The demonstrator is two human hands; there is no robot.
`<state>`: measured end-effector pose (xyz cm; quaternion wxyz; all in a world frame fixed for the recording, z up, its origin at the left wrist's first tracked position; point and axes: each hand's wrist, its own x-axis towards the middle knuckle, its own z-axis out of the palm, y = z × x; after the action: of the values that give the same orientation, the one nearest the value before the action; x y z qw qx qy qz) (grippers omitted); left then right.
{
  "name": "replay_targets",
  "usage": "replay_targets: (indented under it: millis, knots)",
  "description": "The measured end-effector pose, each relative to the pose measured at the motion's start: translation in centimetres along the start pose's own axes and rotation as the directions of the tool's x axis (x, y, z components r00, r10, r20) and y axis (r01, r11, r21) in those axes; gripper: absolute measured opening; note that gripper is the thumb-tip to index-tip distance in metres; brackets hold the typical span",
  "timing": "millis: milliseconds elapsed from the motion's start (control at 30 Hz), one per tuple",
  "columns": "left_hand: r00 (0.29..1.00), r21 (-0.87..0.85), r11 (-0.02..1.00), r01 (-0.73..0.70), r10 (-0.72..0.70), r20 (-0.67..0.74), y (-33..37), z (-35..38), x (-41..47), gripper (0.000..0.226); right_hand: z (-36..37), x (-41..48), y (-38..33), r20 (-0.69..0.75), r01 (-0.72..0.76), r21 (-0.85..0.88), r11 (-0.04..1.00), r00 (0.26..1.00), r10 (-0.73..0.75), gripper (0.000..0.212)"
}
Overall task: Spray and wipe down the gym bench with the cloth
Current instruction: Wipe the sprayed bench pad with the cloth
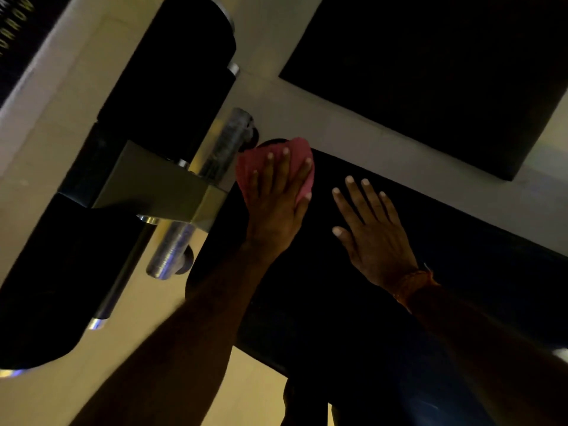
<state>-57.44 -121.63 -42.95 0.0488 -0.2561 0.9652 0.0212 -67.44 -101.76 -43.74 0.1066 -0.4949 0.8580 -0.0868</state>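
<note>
The black padded gym bench (445,272) runs from the middle of the view toward the lower right. A pink cloth (295,150) lies on the bench's far end. My left hand (276,204) presses flat on the cloth with straight, spread fingers. My right hand (368,232) rests flat on the bare pad just right of it, fingers straight and spread, holding nothing. An orange band circles my right wrist. No spray bottle is in view.
Black foam roller pads (184,56) and a grey metal frame post (159,186) with chrome pegs (172,250) stand just left of the bench end. A black floor mat (430,72) lies at the upper right on the pale floor (46,155).
</note>
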Motion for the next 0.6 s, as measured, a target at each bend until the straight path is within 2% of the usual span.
replay_targets:
  millis: [100, 300, 400, 467, 533, 600]
  knots:
    - [0.998, -0.041, 0.998, -0.040, 0.042, 0.038, -0.6, 0.4, -4.6, 0.061, -0.4, 0.1, -1.0, 0.034, -0.035, 0.023, 0.999, 0.999, 0.034, 0.066]
    - [0.991, -0.025, 0.991, 0.130, -0.130, -0.027, -0.7, 0.1, -4.9, 0.060, 0.3, -0.2, -3.0, 0.066, -0.005, 0.004, 1.000, 0.998, 0.005, 0.066]
    - [0.998, -0.072, 0.995, 0.063, -0.064, -0.016, 0.1, 0.7, -9.8, 0.061, 0.6, -0.7, -3.8, 0.065, -0.026, 0.013, 1.000, 0.998, 0.025, 0.068]
    - [0.999, -0.074, 0.996, 0.042, -0.043, -0.018, -1.1, 0.6, -11.5, 0.060, 0.8, -1.4, -4.6, 0.073, 0.059, -0.005, 0.998, 0.996, -0.059, 0.068]
    - [0.990, -0.047, 0.991, 0.126, -0.128, -0.060, -2.5, 0.0, -10.0, 0.059, 1.0, -1.9, -4.7, 0.061, 0.104, -0.027, 0.994, 0.993, -0.102, 0.067]
    - [0.969, -0.072, 0.968, 0.240, -0.244, -0.047, -2.4, -0.4, -8.8, 0.059, 1.2, -2.0, -4.7, 0.049, 0.057, -0.015, 0.998, 0.997, -0.056, 0.067]
